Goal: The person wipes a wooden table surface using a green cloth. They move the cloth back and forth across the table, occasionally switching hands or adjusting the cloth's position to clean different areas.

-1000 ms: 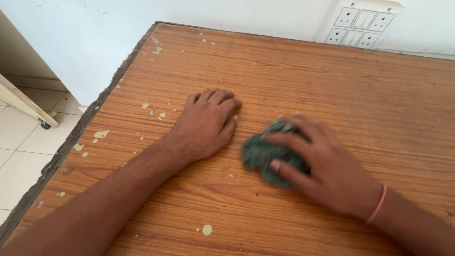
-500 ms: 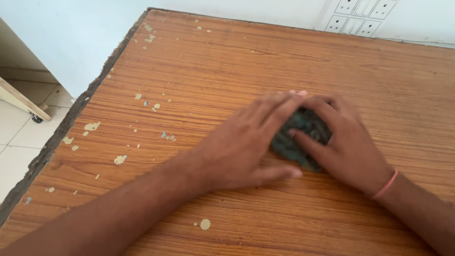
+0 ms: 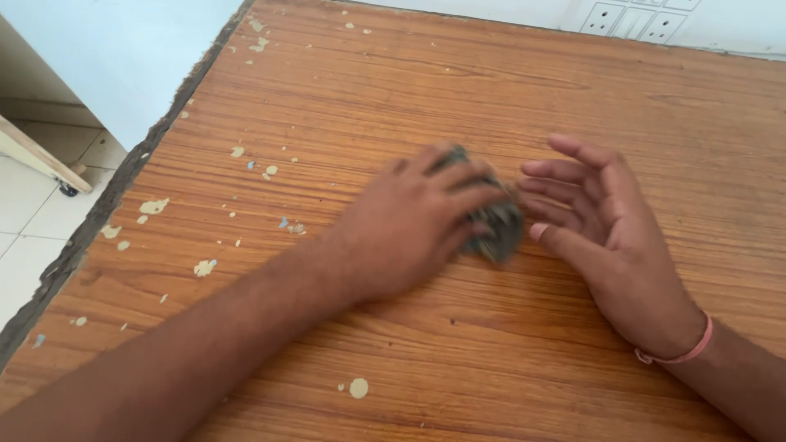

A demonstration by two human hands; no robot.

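A dark green scrubbing pad (image 3: 498,227) lies on a worn wooden table (image 3: 426,90). My left hand (image 3: 409,225) covers most of the pad, its fingers curled over it and gripping it; the hand is blurred with motion. My right hand (image 3: 610,237) rests just right of the pad, palm turned inward and fingers spread, its fingertips close to the pad but not holding it. A pink band sits on my right wrist (image 3: 684,352).
Flecks of pale paint (image 3: 205,267) dot the table's left part. The table's rough left edge (image 3: 106,205) drops to a tiled floor (image 3: 33,213). A white wall with a socket panel (image 3: 630,20) runs along the far side.
My left hand moved right from the bare table onto the pad and took hold of it. My right hand let the pad go and opened beside it.
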